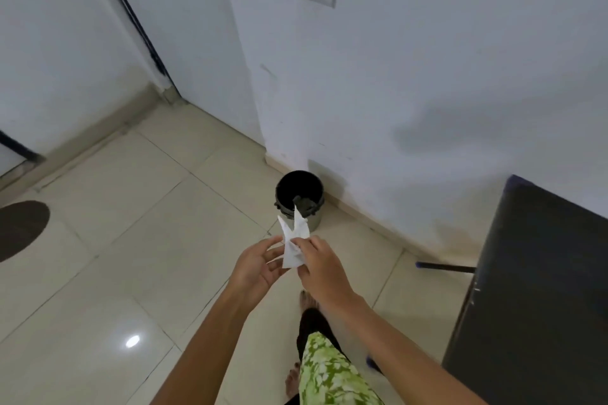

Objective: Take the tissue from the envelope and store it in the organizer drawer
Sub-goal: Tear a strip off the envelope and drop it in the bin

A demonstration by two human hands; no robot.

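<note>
A white, crumpled piece of paper (pixel 293 240), either the envelope or the tissue, I cannot tell which, is held up between both hands above the floor. My right hand (pixel 320 265) pinches its right side with thumb and fingers. My left hand (pixel 260 265) is cupped palm-up at its left side, with fingertips touching the paper. The paper's pointed top edges stick up in front of a small bin. No organizer drawer is in view.
A small round bin (pixel 299 199) with a black inside stands on the tiled floor against the white wall, just beyond the paper. A dark cabinet (pixel 539 289) stands at the right. A dark mat (pixel 19 228) lies at the left. My feet show below.
</note>
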